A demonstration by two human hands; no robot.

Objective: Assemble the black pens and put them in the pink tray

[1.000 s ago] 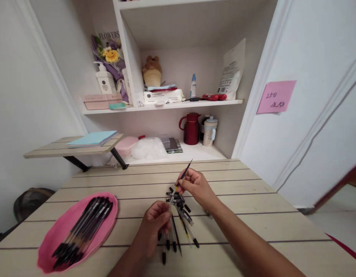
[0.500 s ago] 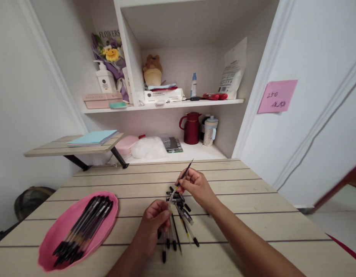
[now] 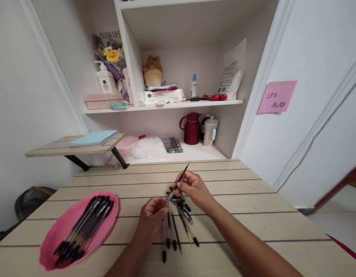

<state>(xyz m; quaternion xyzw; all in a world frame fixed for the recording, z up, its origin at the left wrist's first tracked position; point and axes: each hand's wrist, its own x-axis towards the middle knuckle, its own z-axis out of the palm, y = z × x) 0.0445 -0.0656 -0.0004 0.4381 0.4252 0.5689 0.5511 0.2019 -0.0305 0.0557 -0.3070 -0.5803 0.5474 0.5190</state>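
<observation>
My right hand (image 3: 192,188) is closed in a pinch on a slim pen refill (image 3: 182,175), which slants with its tip up and away from me. Dark ink fills its upper part, with a yellow band lower down. My left hand (image 3: 153,215) is closed around a clear pen barrel (image 3: 168,200) at the refill's lower end; the fingers hide most of it. Just beyond and beneath the hands lies a pile of black pen caps (image 3: 187,207). Several clear barrels with black ends (image 3: 174,244) and loose refills (image 3: 178,234) fan out toward me.
A pink scalloped tray (image 3: 49,238) with several black pens (image 3: 85,227) stands on the slatted table at left. Behind it, a small raised shelf (image 3: 48,148) bears blue paper (image 3: 93,137). A red jug (image 3: 192,129) and cup (image 3: 210,131) stand in the back cabinet.
My right hand and the refill have moved slightly down and left. My left hand has risen a little, and the refill's tip is nearer to it. The things on the table have stayed put.
</observation>
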